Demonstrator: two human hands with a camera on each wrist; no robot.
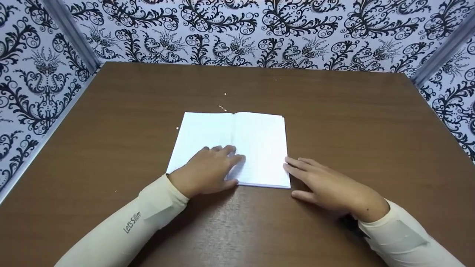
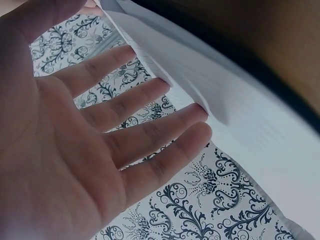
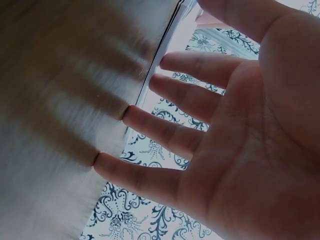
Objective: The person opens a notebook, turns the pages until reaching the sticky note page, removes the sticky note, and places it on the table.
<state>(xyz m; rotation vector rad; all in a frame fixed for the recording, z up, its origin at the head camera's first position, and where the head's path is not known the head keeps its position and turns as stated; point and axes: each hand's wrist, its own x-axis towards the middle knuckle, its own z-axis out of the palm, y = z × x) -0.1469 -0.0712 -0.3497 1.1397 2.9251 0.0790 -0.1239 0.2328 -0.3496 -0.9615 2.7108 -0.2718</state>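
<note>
An open notebook (image 1: 259, 144) with white, faintly lined pages lies flat on the brown table. My left hand (image 1: 209, 167) rests on it near the centre fold, covering the lower part of the left page. In the left wrist view, the fingertips of the left hand (image 2: 100, 135) press on the white page (image 2: 250, 115) with the fingers spread. At the notebook's right edge is my right hand (image 1: 321, 181), its fingertips right at the page edge and its thumb lower down over the table. The right wrist view has the right hand (image 3: 210, 135) with fingers extended, some tips on the tabletop.
The wooden table (image 1: 352, 122) extends on all sides of the notebook. Small white scraps (image 1: 222, 108) lie just beyond its top edge, and another white speck (image 1: 177, 128) sits to its left. Behind the table stands a wall (image 1: 237, 37) with a black scroll pattern.
</note>
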